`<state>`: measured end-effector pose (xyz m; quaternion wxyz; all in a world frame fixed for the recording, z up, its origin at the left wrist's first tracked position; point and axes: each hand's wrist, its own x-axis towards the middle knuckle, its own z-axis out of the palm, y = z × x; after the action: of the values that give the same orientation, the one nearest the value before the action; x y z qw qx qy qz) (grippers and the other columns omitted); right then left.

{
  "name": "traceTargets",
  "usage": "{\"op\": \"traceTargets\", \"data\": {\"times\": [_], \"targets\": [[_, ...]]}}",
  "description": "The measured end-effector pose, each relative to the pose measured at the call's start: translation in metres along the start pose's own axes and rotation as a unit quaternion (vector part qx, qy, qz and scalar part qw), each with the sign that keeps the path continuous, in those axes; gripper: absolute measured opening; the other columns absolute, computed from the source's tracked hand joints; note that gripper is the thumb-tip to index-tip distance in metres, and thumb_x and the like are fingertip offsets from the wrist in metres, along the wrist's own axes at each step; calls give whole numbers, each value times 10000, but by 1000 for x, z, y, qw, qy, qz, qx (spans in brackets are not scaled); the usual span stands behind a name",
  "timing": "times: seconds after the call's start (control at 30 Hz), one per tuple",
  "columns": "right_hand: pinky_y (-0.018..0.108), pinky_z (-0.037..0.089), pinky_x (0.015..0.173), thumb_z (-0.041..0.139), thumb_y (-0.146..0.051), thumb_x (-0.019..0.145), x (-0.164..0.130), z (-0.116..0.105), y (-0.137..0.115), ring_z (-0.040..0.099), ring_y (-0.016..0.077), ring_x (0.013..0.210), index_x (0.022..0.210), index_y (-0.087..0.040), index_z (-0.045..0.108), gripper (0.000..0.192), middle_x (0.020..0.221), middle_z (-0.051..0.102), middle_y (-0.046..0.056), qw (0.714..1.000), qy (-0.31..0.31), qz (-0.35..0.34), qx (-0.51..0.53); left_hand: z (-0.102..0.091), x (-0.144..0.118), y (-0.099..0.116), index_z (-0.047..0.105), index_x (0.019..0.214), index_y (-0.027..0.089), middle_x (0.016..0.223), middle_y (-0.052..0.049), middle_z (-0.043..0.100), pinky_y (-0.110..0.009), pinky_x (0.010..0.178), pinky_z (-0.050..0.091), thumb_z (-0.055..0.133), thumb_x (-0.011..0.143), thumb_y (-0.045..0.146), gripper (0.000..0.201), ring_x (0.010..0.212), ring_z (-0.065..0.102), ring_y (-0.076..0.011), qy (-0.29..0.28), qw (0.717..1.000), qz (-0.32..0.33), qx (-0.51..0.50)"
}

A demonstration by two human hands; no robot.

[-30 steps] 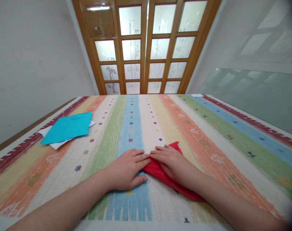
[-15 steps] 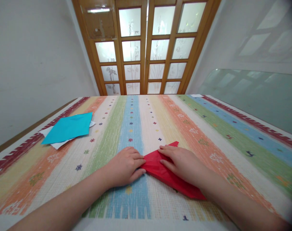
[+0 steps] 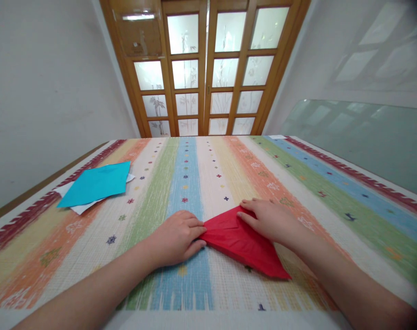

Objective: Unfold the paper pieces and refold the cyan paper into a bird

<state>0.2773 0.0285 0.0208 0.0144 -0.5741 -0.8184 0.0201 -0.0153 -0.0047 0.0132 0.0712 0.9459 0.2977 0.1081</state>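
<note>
A folded red paper (image 3: 241, 243), triangular in outline, lies flat on the striped mat (image 3: 194, 183) in front of me. My left hand (image 3: 175, 238) rests at its left tip, fingers curled, pinning that corner down. My right hand (image 3: 268, 220) lies flat on the paper's far right edge, fingers stretched leftward along the fold. Both forearms reach in from the bottom of the view.
A turquoise paper sheet (image 3: 96, 183) lies on some white sheets (image 3: 79, 207) at the mat's left side. Wooden doors with frosted glass panes (image 3: 201, 68) stand beyond the mat. A glass panel (image 3: 359, 137) leans against the right wall.
My right hand has slid to the right along the red paper, uncovering more of it. The left hand has stayed at the paper's left tip.
</note>
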Motion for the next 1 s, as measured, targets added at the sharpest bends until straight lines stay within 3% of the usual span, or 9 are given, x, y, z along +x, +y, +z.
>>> {"op": "traceTargets", "data": {"times": [0.23,0.33,0.4,0.5,0.57,0.67,0.73,0.87,1.0], "targets": [[630,420,932,419,-435,990,11,2,28,611,382,1115,911,-244,772,408,1070,738,118,999,3,32,-19,-1,0,1,675,1185,162,1152,-100,717,-455,993,463,514,982,331,310,1072,633,-267,5,1000,-2,3],[665,413,941,422,-417,987,14,4,38,587,403,1158,882,-223,782,421,1126,721,135,997,55,43,-36,0,-1,0,674,1185,159,1143,-102,719,-454,987,470,515,981,323,306,1065,636,-264,11,1000,2,4],[681,410,956,428,-401,989,14,4,37,564,414,1207,997,-208,774,396,1204,699,143,992,113,40,-33,1,-1,0,677,1178,155,1131,-101,723,-449,983,473,501,988,310,301,1055,639,-258,15,1000,6,6],[616,405,1042,448,-365,993,9,-1,21,514,376,1301,1171,-189,724,373,1267,681,132,978,203,-25,27,2,-1,-1,684,1158,155,1112,-97,729,-439,976,476,477,1000,286,291,1031,646,-248,24,1000,10,12],[546,415,1075,455,-321,999,2,-8,4,543,326,1284,1159,-196,727,339,1198,717,113,966,219,-111,84,3,-1,-2,686,1149,155,1096,-97,732,-432,968,478,475,1001,280,286,1022,649,-244,28,999,12,14],[473,450,1053,490,-271,988,-12,-21,-20,627,265,1158,1160,-224,719,290,1149,732,92,939,165,-274,128,5,-1,-2,685,1142,154,1068,-99,735,-422,960,479,475,1002,279,282,1012,651,-238,34,999,14,14],[429,493,980,515,-291,985,-20,-29,-33,667,245,1044,1153,-224,715,271,1087,740,89,928,127,-319,147,6,-1,-3,685,1141,155,1064,-97,735,-420,959,478,475,1002,280,280,1006,651,-237,36,999,13,13],[379,513,903,600,-372,946,-29,-35,-45,672,242,1000,1210,-238,689,310,1086,732,86,923,51,-338,174,7,0,-3,684,1146,156,1078,-90,732,-423,959,476,480,1001,283,281,1010,647,-243,33,999,12,12],[355,505,883,587,-303,954,-28,-29,-48,666,219,966,1179,-251,695,255,1042,734,61,930,23,-326,171,6,0,-3,694,1130,159,1080,-87,733,-424,953,482,472,1005,267,277,1003,647,-240,38,999,9,9]]}}
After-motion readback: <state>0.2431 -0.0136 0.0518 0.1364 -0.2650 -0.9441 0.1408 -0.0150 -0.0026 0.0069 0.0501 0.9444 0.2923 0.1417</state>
